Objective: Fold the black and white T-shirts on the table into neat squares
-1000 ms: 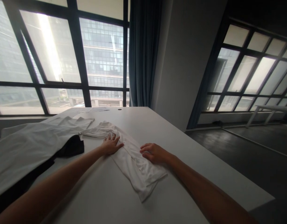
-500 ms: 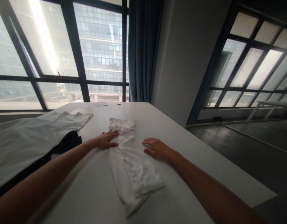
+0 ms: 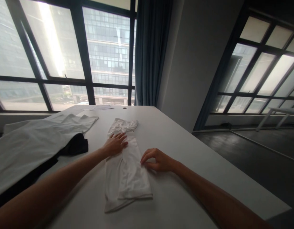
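A pair of white trousers lies lengthwise on the white table, folded narrow, with its two leg ends toward me and the crumpled waist end away from me. My left hand rests flat on the upper part of the trousers, fingers spread. At the right edge of the trousers, my right hand has its fingers bent and its fingertips and thumb closed on the cloth. The cloth under my left palm is hidden.
Left of my left arm, a larger white cloth lies spread with a black piece showing beneath its edge. Papers lie at the table's far end. A blue curtain hangs beyond, beside large windows.
The leg ends have swung left and lie straighter, with fewer creases. My right hand has come in toward me and closed on the trousers' edge. My left hand remains on the cloth.
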`<state>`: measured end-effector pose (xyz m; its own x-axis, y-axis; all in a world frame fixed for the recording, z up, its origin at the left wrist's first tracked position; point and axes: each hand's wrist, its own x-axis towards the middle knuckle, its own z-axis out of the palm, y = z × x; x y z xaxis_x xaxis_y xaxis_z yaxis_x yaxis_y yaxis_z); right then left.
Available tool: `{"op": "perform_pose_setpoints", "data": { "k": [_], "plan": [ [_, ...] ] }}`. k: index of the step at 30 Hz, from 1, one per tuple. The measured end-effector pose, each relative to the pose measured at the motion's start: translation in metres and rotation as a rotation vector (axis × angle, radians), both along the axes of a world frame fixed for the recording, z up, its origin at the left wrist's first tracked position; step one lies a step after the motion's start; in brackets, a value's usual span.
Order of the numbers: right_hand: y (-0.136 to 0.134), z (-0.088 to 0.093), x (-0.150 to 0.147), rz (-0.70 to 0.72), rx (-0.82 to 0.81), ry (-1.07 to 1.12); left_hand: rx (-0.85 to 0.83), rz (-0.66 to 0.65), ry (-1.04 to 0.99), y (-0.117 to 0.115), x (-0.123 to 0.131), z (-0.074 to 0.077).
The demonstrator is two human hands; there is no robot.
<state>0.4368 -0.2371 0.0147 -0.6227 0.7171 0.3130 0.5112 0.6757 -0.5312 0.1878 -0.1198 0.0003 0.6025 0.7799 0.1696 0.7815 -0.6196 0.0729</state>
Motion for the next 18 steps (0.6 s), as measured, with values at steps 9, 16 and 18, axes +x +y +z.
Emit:
{"op": "perform_pose_setpoints", "data": {
  "k": [9, 16, 18],
  "plan": [
    [0.120, -0.002, -0.049, -0.327, 0.033, -0.188, -0.070, -0.167, -0.071, -0.071, -0.057, -0.004],
    [0.246, -0.013, -0.097, -0.500, -0.040, -0.406, -0.160, -0.151, -0.068, -0.062, -0.097, -0.011],
    [0.272, -0.018, -0.099, -0.464, -0.025, -0.427, -0.139, -0.147, -0.106, -0.057, -0.102, -0.014]
  ]
}}
